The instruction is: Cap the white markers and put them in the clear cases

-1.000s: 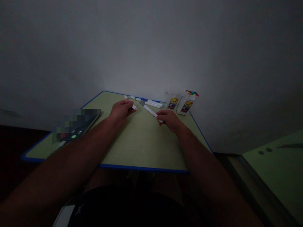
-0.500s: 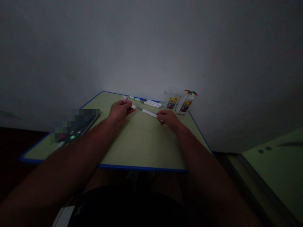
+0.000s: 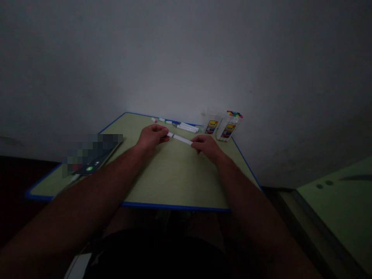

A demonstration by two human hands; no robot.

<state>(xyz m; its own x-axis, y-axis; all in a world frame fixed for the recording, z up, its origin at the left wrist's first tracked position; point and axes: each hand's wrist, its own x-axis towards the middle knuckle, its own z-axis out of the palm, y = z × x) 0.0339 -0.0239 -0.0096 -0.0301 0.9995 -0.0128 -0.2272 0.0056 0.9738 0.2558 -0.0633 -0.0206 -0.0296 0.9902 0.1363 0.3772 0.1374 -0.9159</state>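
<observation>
My left hand pinches a white marker cap, which now sits over the tip of a white marker. The barrel's other end is in the closed fingers of my right hand. A narrow dark band shows between cap and barrel. Marker and hands are above the middle of the table. Behind them lie several uncapped white markers, side by side, and a few loose caps near the back edge.
A clear case stands at the back right, beside another case packed with colourful markers. A dark tablet-like device rests on the left of the blue-edged table. The wall rises right behind.
My left hand has moved a little to the right with the cap, over the marker's tip, closing the gap. The tip is now covered. My right hand has hardly moved.
</observation>
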